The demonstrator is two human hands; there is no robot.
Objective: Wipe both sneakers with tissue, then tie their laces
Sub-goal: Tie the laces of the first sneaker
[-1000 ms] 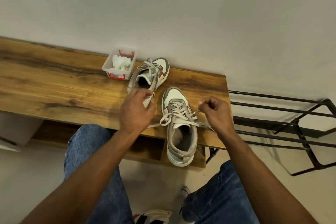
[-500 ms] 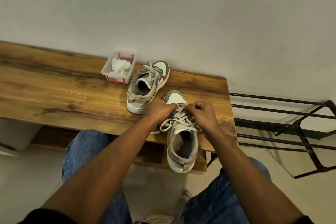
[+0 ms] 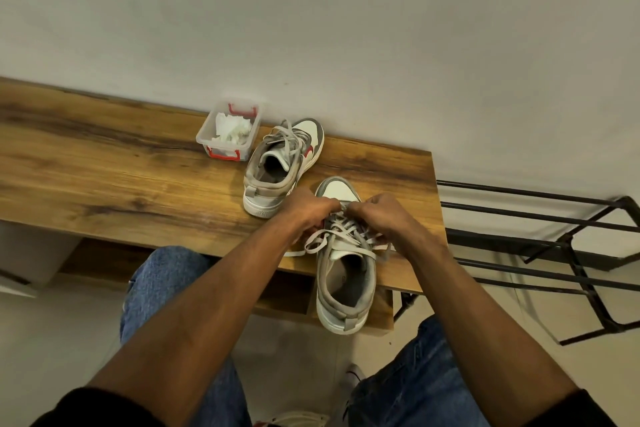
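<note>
Near sneaker [image 3: 344,274] on bench [image 3: 114,184] edge, heel overhanging. Left hand [image 3: 304,213] and right hand [image 3: 379,215] meet above its tongue, fingers pinched on laces [image 3: 341,236]. Second sneaker [image 3: 282,166] behind, beside tissue box [image 3: 229,130].

home entryway | wooden bench [image 3: 104,180] | metal shoe rack [image 3: 540,246] | plain wall [image 3: 346,28]

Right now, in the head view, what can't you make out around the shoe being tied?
- Knot on the near sneaker: left hand and right hand cover where the laces meet; fingertips are curled under, so each grip is unclear.
- Far sneaker: too small to tell whether its laces are tied.
- Tissue in the plastic box: crumpled and small; used or clean is unclear.
- Shoe at the bottom edge: cut off.
</note>
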